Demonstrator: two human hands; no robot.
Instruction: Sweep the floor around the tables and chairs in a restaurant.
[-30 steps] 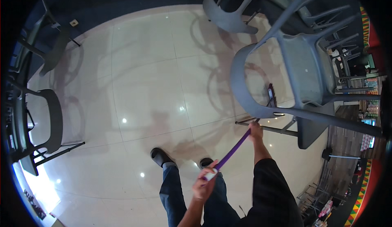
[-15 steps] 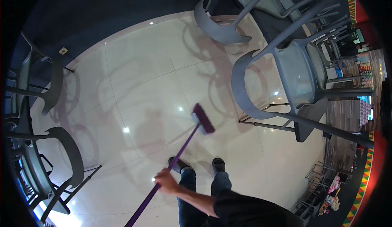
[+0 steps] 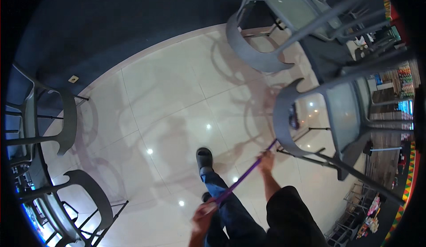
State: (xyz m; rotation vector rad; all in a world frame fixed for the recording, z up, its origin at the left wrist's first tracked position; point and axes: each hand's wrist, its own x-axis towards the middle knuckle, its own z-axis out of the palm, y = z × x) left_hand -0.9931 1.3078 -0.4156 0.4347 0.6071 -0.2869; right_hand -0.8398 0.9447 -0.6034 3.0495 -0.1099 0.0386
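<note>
Both my hands are closed round the purple handle of a broom (image 3: 239, 180). My right hand (image 3: 266, 161) grips it farther forward, close to the chair on the right. Nearer my body, my left hand (image 3: 204, 212) holds the upper part of the handle, above my legs. The handle slants away to the right and passes by a grey chair (image 3: 284, 113). Its dark broom head (image 3: 293, 116) shows only in part, through the gap between that chair's curved back and its seat.
Another grey chair (image 3: 253, 53) stands at the far right. On the left are more grey chairs (image 3: 91, 189), their thin legs reaching onto the pale tiled floor (image 3: 173, 100). A dark wall (image 3: 146, 11) closes the far side. My shoe (image 3: 204, 158) is on the tiles.
The broom has swung right, from the open floor to beside and under the right-hand chair. My left hand has come into view on the handle. One foot has stepped forward.
</note>
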